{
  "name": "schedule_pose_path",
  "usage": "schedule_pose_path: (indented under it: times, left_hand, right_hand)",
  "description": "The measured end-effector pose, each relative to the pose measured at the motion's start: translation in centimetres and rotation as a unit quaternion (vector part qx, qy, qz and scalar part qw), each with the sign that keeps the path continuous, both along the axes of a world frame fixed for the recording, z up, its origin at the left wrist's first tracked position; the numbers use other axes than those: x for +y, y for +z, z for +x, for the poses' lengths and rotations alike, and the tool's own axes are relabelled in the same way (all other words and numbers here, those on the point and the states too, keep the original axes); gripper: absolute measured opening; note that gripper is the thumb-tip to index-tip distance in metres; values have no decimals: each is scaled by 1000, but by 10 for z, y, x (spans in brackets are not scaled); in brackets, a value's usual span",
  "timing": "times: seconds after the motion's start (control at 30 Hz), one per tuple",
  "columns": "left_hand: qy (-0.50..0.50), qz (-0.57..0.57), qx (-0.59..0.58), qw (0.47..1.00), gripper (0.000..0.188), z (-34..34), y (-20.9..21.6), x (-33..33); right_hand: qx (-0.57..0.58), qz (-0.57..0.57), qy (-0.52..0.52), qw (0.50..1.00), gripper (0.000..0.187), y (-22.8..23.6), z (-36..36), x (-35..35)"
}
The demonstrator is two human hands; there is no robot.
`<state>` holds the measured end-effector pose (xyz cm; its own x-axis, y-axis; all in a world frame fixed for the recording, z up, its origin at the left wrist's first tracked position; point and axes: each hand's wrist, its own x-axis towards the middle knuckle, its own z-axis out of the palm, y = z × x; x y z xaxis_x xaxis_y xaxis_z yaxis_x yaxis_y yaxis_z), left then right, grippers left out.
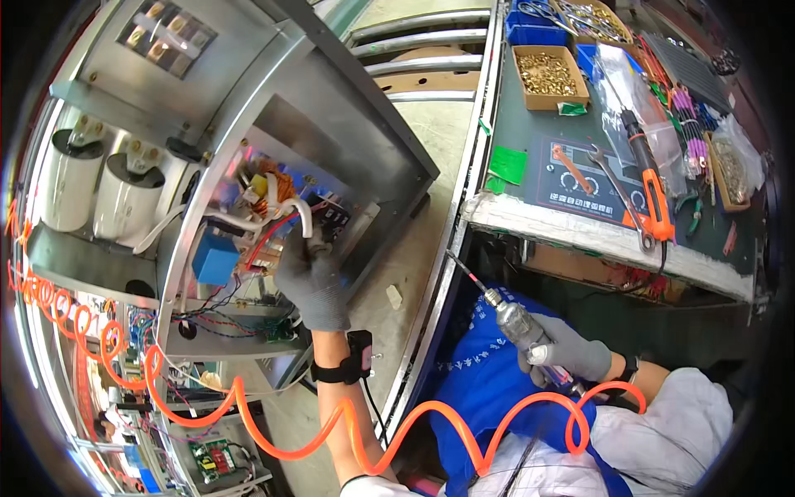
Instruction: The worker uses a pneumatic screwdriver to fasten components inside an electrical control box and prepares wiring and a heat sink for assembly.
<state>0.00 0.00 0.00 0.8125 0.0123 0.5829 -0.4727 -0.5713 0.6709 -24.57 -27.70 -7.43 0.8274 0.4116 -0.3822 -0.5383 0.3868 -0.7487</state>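
My left hand, in a grey glove, reaches into an open metal cabinet. Its fingers are curled together by the end of a thick white cable and a red wire; what they grip is hidden. Close by inside sit a copper-wound coil and a blue block. My right hand, also gloved in grey, is wrapped around an air screwdriver over my blue apron. Its long bit points up and left, apart from the cabinet. An orange coiled air hose loops across my left forearm.
On the right bench lie an open-end wrench, an orange-and-black electric tool and a box of brass fasteners. White cylinders stand in the cabinet's left section. A metal roller track runs behind.
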Motion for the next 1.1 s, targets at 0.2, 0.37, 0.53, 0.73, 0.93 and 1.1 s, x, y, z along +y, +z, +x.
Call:
schedule_pose_path:
  times: [0.2, 0.37, 0.53, 0.73, 0.93, 1.1]
  left_hand:
    - [-26, -29, 104, 994, 23, -3, 3, -4]
    - [-14, 33, 78, 996, 24, 2, -7, -3]
    - [-18, 16, 36, 999, 26, 0, -17, -2]
    - [-38, -2, 80, 996, 24, -26, -15, -18]
    - [-9, -37, 11, 999, 29, -58, -38, -26]
    - [45, 12, 108, 993, 28, -99, -55, -6]
  right_hand:
    - [1, 16, -14, 1000, 50, -2, 4, -4]
    - [1, 39, -17, 999, 49, -4, 3, -5]
    - [-6, 37, -10, 999, 50, -3, 4, -6]
    - [-3, 20, -43, 999, 46, -6, -5, -4]
    - [-9, 18, -43, 999, 50, -2, -3, -7]
    - [7, 12, 7, 1000, 73, 0, 3, -1]
